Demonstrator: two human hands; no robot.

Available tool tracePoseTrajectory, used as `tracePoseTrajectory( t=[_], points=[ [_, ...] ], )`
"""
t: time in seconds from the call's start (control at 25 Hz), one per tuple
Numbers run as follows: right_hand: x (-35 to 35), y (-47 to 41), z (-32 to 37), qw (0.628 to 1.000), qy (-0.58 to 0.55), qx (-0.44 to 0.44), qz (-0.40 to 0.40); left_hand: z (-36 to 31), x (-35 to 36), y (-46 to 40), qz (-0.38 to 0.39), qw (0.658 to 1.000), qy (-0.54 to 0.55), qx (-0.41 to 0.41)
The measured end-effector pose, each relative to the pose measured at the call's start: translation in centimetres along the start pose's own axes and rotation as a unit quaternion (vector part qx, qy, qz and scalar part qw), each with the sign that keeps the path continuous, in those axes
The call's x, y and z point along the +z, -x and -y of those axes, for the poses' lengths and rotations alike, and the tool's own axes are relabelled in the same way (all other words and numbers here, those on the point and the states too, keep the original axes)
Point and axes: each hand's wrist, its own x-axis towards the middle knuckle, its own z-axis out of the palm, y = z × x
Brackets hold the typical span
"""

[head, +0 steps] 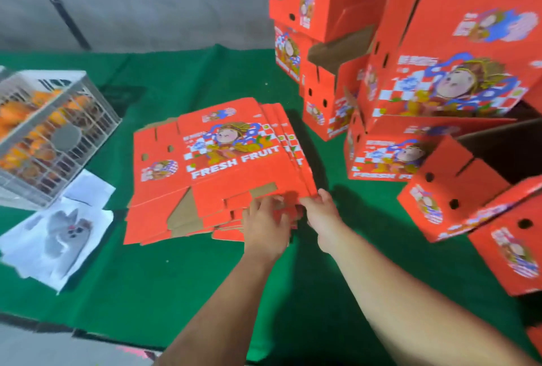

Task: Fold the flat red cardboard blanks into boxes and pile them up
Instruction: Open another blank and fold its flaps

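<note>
A stack of flat red cardboard blanks (217, 160) printed "FRESH FRUIT" lies on the green cloth in the middle. My left hand (265, 226) grips the near right flaps of the top blank, fingers curled over its edge. My right hand (321, 213) pinches the near right corner of the same blank. Folded red boxes (440, 78) are piled at the right and far right, some leaning, some with open flaps.
A grey wire-sided crate of oranges (44, 137) stands at the left. White paper sheets with a grey animal picture (58, 233) lie in front of it. The green table cover (176, 277) ends at a near edge at the bottom left.
</note>
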Motion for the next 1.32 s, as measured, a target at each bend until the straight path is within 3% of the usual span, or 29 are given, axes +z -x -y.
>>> tracePoseTrajectory(
  t=[0.08,0.12,0.24,0.32,0.44,0.56,0.72,0.88,1.04,1.24,1.32],
  points=[
    [1.5,-1.8,-0.5,0.999,0.037,0.036,-0.013,3.0,-2.2,-1.2,-0.024,0.991,-0.125,0.037],
    [1.7,-2.4,-0.7,0.992,0.113,0.034,-0.031,4.5,-3.1,-1.7,-0.027,0.985,-0.160,0.056],
    [2.5,-3.0,-0.9,0.927,0.363,-0.049,-0.076,8.3,-5.4,-4.1,0.027,0.969,-0.246,0.015],
    [3.6,-2.8,-0.5,0.932,0.350,-0.057,-0.082,9.4,-6.2,-5.7,0.069,0.959,-0.274,-0.010],
    [4.4,-2.7,-0.4,0.952,0.298,-0.040,-0.064,8.4,-5.9,-5.6,0.042,0.948,-0.306,0.079],
    [4.0,-2.3,0.3,0.972,0.214,-0.024,-0.090,7.7,-5.9,-4.6,0.023,0.964,-0.230,0.132],
    [2.8,-0.7,0.7,0.992,-0.064,0.009,-0.111,6.5,-7.3,-3.2,0.014,0.987,-0.095,0.133],
    [0.3,1.9,0.2,0.992,-0.045,-0.015,-0.117,3.7,-6.3,0.1,-0.038,0.989,0.006,0.144],
    [-2.8,5.0,0.3,0.989,-0.089,-0.046,-0.105,1.5,-5.0,2.4,-0.030,0.986,0.120,0.109],
    [-4.0,10.3,-2.1,0.958,0.135,-0.197,-0.157,-3.4,-4.4,3.7,-0.089,0.950,0.294,0.065],
    [-6.1,11.6,-1.9,0.946,0.183,-0.209,-0.170,-5.4,-3.6,4.6,-0.113,0.936,0.327,0.068]
  ],
)
